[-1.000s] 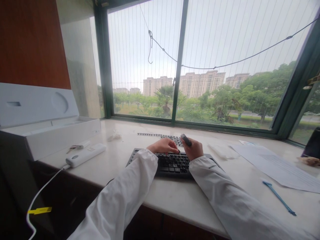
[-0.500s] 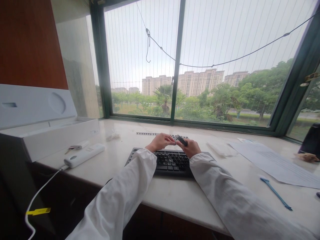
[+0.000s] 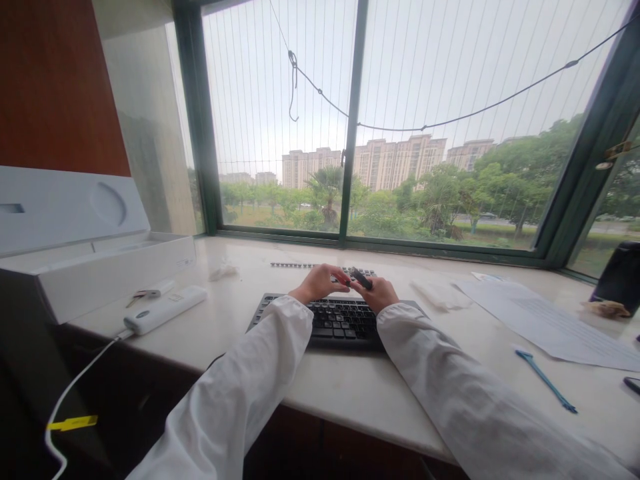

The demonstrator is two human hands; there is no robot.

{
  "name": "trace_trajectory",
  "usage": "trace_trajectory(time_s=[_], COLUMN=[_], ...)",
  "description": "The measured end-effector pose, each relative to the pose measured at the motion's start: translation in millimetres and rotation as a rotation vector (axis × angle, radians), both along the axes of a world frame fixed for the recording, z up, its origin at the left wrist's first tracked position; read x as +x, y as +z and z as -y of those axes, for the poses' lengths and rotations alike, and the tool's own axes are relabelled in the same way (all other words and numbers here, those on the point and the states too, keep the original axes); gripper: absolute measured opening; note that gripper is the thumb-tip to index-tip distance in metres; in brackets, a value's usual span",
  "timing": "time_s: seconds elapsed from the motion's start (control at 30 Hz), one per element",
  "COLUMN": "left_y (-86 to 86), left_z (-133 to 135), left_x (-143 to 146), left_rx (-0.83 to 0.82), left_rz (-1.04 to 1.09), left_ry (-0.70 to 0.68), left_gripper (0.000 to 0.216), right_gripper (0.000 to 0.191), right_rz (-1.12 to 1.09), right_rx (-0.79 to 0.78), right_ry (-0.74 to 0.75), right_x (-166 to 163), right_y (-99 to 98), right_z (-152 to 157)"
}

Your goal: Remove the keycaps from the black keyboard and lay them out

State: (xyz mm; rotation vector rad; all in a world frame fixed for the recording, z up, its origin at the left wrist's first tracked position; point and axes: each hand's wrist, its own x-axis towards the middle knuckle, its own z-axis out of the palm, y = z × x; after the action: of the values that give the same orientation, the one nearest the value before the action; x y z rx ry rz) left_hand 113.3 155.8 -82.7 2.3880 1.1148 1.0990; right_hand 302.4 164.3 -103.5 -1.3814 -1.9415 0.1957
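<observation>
Over a black keyboard [image 3: 345,332], my two hands meet at the fingertips. My right hand [image 3: 381,293] is closed round a short black stick-like tool [image 3: 362,278] that points up and to the left; its exact kind is unclear. The fingers of my left hand [image 3: 316,283] are pinched together, with a tiny dark piece at their tips, too small to name. A red tint shows on those left fingers. Behind the hands lie rows of small dark keycaps [image 3: 293,265], partly hidden by the hands. My forearms cover both sides of the keyboard.
A white open box [image 3: 115,267] stands at the left, near a white power strip [image 3: 165,310] with a cable. Paper sheets [image 3: 545,323], a crumpled clear plastic bag [image 3: 440,295] and a blue tool [image 3: 546,381] lie on the right. A window [image 3: 280,80] rises behind the table.
My hands stay together above the keyboard. A red tint now shows on my left fingers. The whole view has shifted slightly.
</observation>
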Motion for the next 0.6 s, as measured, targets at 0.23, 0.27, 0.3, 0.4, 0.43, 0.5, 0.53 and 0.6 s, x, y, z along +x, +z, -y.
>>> trace_trajectory(time_s=[0.23,0.27,0.3,0.4,0.43,0.5,0.53,0.6], left_y=[0.3,0.2,-0.2,-2.3,-3.2,-5.1,-5.8,-6.8], left_z=[-0.4,-1.3,-2.7,-8.5,-10.8,-14.8,-16.3,-17.7], left_x=[0.0,-0.9,-2.3,-9.8,-13.1,-19.9,-22.8,-26.8], left_rx=[0.072,0.083,0.092,0.092,0.081,0.052,0.038,0.014], left_rz=[0.018,0.015,0.014,0.021,0.021,0.009,-0.005,-0.039], left_ry=[0.05,0.071,0.112,0.328,0.4,0.505,0.539,0.581], left_gripper=[0.027,0.026,0.025,0.025,0.025,0.025,0.024,0.022], right_gripper=[0.029,0.028,0.027,0.027,0.028,0.027,0.026,0.025], right_rz=[-0.064,-0.074,-0.084,-0.103,-0.102,-0.087,-0.078,-0.06], right_rx=[-0.01,-0.013,-0.011,-0.008,-0.011,-0.027,-0.036,-0.054], right_ry=[-0.003,-0.01,-0.022,-0.066,-0.081,-0.111,-0.123,-0.143], right_x=[-0.2,-0.2,0.0,1.4,2.2,3.8,4.4,5.0], right_y=[1.1,1.7,2.5,4.7,5.2,5.7,5.8,6.3], right_z=[1.0,1.6,2.2,3.1,3.0,2.5,2.3,2.6])
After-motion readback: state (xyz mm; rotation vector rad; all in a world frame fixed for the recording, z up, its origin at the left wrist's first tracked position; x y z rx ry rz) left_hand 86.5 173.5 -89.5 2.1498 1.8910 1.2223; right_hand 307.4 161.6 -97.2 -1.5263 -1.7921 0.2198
